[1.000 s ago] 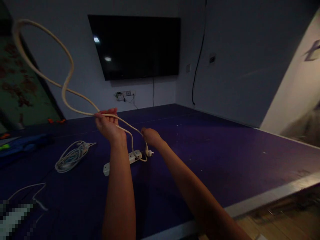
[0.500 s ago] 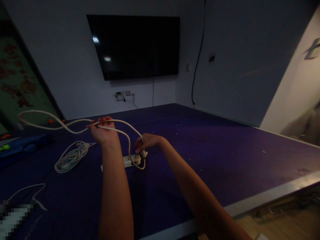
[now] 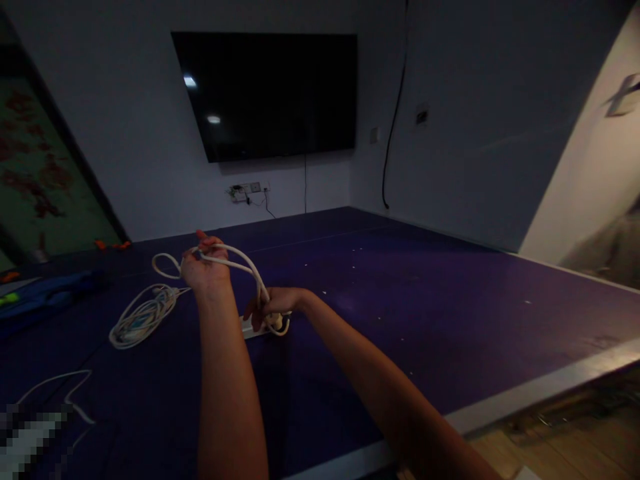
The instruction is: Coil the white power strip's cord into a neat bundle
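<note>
A white power cord runs in doubled strands between my hands. My left hand, palm up, has its fingers curled around the cord, and a small loop sticks out on its left side. Lower and to the right, my right hand closes around the strands, its fingers pointing down. Just beneath it lies a white power strip on the purple surface, partly hidden by that hand and my left forearm. A pale plug sits at the strip's right end, where the cord bends round.
A coiled bundle of white cable lies to the left. Dark blue cloth and small orange objects are farther left. The purple platform ends at a pale front edge. A television hangs above wall sockets.
The large loop left of my left hand has shrunk to a small one. My right hand has moved left and down and now encloses both strands over the strip.
</note>
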Demonstrator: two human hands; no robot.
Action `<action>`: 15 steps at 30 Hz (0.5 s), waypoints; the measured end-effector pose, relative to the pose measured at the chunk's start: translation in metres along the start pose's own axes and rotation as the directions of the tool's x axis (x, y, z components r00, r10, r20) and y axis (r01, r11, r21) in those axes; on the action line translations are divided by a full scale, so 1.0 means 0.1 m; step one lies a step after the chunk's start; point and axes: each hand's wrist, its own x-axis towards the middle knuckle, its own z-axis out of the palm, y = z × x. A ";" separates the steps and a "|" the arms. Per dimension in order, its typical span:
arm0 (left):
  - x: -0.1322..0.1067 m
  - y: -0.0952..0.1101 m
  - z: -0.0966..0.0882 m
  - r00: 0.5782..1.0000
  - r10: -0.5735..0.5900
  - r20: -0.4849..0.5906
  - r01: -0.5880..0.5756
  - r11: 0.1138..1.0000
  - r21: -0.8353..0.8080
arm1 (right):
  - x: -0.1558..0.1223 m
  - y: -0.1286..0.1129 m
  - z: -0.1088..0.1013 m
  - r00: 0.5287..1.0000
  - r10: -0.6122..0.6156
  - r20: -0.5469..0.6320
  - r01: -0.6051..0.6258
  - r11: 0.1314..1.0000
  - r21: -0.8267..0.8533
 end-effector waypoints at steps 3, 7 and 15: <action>-0.09 0.05 0.06 0.997 0.036 -0.061 -0.042 0.994 -0.097 | -0.05 0.01 -0.11 0.965 -0.090 -0.247 0.123 0.985 0.120; -0.19 0.15 0.07 0.998 0.053 0.029 -0.052 0.998 -0.040 | -0.09 -0.03 -0.24 0.732 -0.164 -0.661 0.292 0.952 0.088; -0.34 0.34 0.20 0.983 -0.061 -0.175 0.056 0.998 -0.030 | -0.37 -0.06 -0.49 0.420 -0.188 -0.888 0.372 0.928 -0.021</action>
